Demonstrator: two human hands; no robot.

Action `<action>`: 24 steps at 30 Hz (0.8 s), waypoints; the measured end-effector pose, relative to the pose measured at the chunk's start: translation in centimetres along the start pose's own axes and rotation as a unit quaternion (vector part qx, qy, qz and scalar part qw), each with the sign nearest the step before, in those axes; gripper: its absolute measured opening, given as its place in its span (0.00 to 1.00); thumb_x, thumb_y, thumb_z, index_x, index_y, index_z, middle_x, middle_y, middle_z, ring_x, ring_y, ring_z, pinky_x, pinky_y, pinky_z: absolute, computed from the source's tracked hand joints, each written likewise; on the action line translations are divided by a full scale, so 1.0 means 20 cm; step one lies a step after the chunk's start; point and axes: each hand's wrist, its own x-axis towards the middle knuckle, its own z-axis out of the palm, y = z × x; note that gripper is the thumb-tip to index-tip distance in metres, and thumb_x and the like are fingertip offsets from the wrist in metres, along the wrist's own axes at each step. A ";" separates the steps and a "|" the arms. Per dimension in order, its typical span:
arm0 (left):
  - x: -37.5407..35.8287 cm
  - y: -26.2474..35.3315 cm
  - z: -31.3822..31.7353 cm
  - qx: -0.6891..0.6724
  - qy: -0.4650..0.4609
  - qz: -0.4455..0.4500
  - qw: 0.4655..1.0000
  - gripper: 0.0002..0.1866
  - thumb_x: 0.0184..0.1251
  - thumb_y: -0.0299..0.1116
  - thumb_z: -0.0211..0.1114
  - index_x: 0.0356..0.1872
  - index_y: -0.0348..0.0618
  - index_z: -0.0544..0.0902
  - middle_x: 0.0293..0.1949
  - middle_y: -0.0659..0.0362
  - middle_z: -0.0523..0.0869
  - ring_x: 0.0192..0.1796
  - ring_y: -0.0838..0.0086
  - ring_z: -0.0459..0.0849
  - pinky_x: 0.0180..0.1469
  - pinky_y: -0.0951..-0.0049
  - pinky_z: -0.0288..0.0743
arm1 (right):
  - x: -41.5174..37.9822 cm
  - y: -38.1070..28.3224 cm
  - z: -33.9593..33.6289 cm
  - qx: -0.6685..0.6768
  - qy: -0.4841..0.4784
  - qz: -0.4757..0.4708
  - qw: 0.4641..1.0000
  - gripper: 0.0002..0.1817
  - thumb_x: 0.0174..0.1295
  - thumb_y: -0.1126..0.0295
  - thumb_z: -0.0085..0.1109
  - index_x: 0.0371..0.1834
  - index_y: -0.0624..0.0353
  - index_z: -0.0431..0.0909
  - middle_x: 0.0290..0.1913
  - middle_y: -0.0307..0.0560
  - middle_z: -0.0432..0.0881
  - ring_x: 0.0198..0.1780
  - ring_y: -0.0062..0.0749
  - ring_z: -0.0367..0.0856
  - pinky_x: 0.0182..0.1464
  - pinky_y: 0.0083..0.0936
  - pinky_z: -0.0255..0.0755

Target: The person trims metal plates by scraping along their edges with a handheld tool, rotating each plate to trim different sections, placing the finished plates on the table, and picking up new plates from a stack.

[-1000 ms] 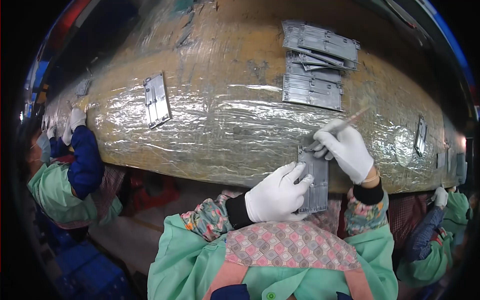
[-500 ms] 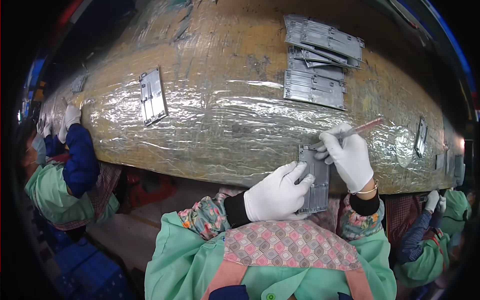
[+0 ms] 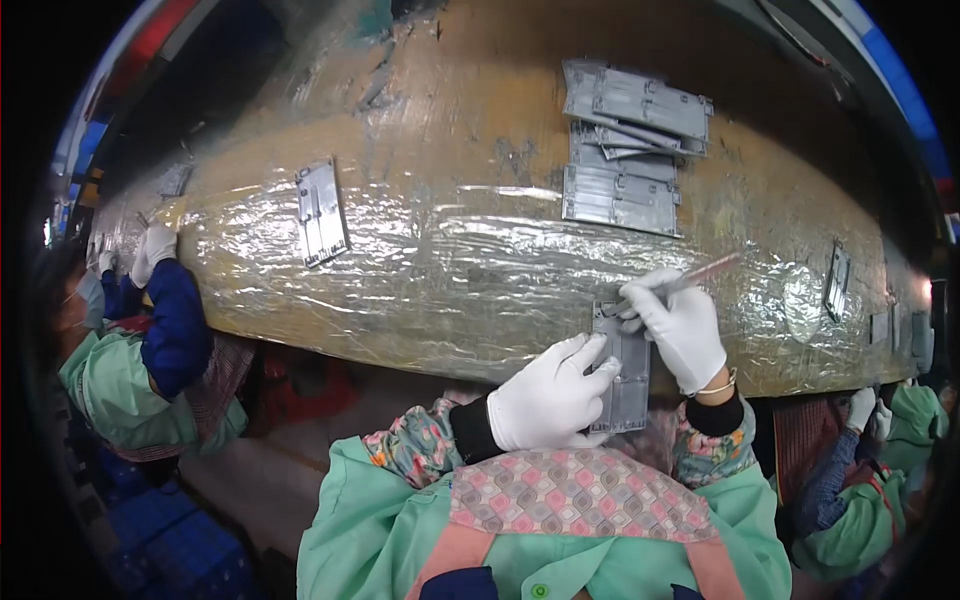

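Observation:
Wearing a white glove, my left hand [image 3: 548, 398] grips a flat grey panel [image 3: 627, 385] by its left side, with the thumb and fingers over its face. The panel lies at the table's near edge, close to my apron. My right hand [image 3: 680, 335], also gloved, pinches a slim pen-like tool [image 3: 712, 268] with a reddish, see-through handle. The handle points up and to the right, while the working end meets the panel's top edge near the upper left corner. My right fingers partly hide that end.
A pile of similar panels [image 3: 622, 197] lies beyond my hands. Single panels rest to the left [image 3: 321, 214] and right [image 3: 837, 281] on the film-covered table [image 3: 450, 270]. One co-worker [image 3: 130, 375] is at the left, another [image 3: 850, 510] at the right.
My right hand and the tool have shifted slightly left along the panel's top edge. My left hand keeps its hold. The whole view has tilted a little, so the table appears lower.

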 end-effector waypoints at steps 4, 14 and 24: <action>0.00 -0.04 -0.17 0.002 -0.009 -0.024 1.000 0.21 0.48 0.48 0.78 0.22 0.36 0.87 0.61 0.44 0.86 0.69 0.43 0.79 0.67 0.48 0.77 | -0.07 0.07 -0.04 0.063 0.040 -0.107 0.991 0.09 0.78 0.73 0.68 0.56 0.64 0.88 0.49 0.44 0.93 0.44 0.25 0.91 0.45 0.19 0.81; -0.37 -0.42 -0.75 0.302 0.030 -0.328 0.895 0.18 0.47 0.22 0.66 0.44 0.32 0.87 0.63 0.33 0.82 0.53 0.40 0.83 0.55 0.45 0.80 | -0.29 0.34 -0.26 0.032 0.145 -0.136 0.980 0.17 0.81 0.63 0.66 0.62 0.64 0.88 0.44 0.41 0.92 0.40 0.20 0.86 0.43 0.19 0.78; 0.09 -0.02 -0.31 0.142 0.056 -0.195 0.969 0.13 0.58 0.29 0.76 0.41 0.37 0.84 0.71 0.38 0.80 0.71 0.34 0.77 0.69 0.42 0.72 | -0.22 0.45 -1.17 -0.305 0.477 -0.231 0.791 0.18 0.76 0.66 0.66 0.66 0.55 0.85 0.54 0.65 0.89 0.57 0.63 0.88 0.60 0.46 0.80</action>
